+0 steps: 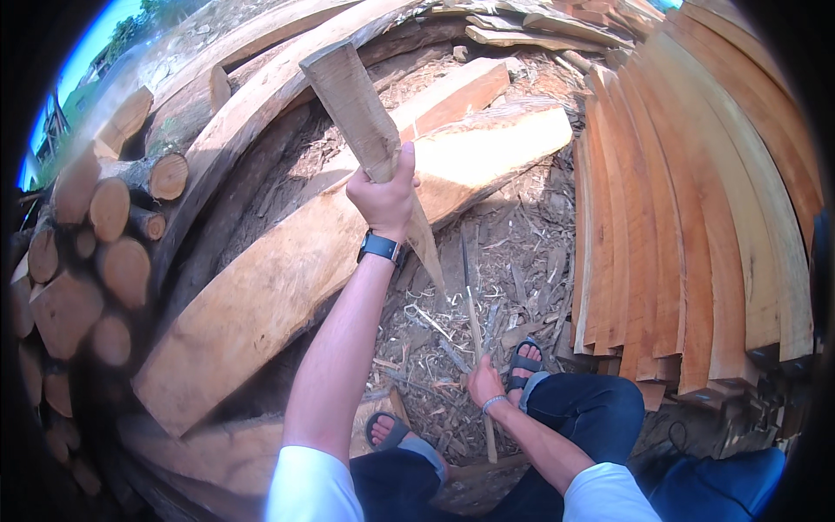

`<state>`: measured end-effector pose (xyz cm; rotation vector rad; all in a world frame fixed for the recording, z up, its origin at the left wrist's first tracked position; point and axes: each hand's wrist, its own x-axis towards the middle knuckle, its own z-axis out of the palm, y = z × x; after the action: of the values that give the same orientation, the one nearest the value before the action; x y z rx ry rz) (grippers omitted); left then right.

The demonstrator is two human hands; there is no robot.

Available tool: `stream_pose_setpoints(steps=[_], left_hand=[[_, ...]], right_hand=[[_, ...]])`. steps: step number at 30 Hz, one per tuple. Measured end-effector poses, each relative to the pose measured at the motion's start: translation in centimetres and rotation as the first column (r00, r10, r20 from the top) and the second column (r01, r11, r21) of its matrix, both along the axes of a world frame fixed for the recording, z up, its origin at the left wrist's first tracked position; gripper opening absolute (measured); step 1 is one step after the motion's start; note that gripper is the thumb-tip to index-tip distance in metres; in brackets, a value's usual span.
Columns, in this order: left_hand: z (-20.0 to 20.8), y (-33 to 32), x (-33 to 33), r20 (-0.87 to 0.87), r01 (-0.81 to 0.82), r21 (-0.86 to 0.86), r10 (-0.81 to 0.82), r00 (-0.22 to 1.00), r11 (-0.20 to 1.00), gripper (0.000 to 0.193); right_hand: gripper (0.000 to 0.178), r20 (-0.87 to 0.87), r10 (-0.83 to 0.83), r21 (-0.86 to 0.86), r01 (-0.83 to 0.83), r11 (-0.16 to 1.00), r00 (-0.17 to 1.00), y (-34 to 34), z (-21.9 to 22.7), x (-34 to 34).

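My left hand (pixel 383 191) is closed round a rough piece of wood (pixel 352 104), raised in front of me. The wood is broad and squared at its upper end and tapers to a point below my fist. Lower and to the right, my right hand (pixel 485 381) grips a long-handled blade tool (pixel 475 317). Its pale wooden handle runs past my fist toward my feet, and the thin dark blade points away from me, apart from the wood. My fingers hide part of each held thing. Beneath both hands lie wood shavings (pixel 435 326).
A big flat slab (pixel 278 304) slants across the ground, with more beams (pixel 470 87) behind it. Cut logs (pixel 109 209) are stacked at the left. Sawn boards (pixel 670 217) lean in a row on the right. My sandalled feet (pixel 522 365) are close to the tool.
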<state>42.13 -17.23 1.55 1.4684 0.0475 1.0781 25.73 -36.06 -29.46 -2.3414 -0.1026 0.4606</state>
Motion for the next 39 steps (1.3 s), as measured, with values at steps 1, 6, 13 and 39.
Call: stream_pose_setpoints(steps=[1,6,13,39], left_hand=[[0.1,-0.3,0.1,0.011,0.001,-0.004,-0.001,1.000,1.000,0.031],[0.0,0.6,0.1,0.033,-0.009,-0.025,0.010,0.999,1.000,0.032],[0.0,1.1,0.0,0.022,-0.049,-0.042,0.050,0.999,0.998,0.033],[-0.3,1.8,-0.5,0.008,-0.068,-0.005,0.068,0.998,0.998,0.030]], right_hand=[[0.036,-0.038,0.072,-0.031,-0.073,0.997,0.997,-0.5,-0.9,-0.3],[0.037,-0.122,0.131,-0.107,-0.144,0.984,0.984,-0.9,-0.5,-1.1],[0.035,-0.112,0.123,-0.128,-0.137,0.982,0.986,-1.6,-3.1,-1.1],[0.041,-0.104,-0.015,0.016,0.017,1.000,0.994,0.9,3.4,-1.2]])
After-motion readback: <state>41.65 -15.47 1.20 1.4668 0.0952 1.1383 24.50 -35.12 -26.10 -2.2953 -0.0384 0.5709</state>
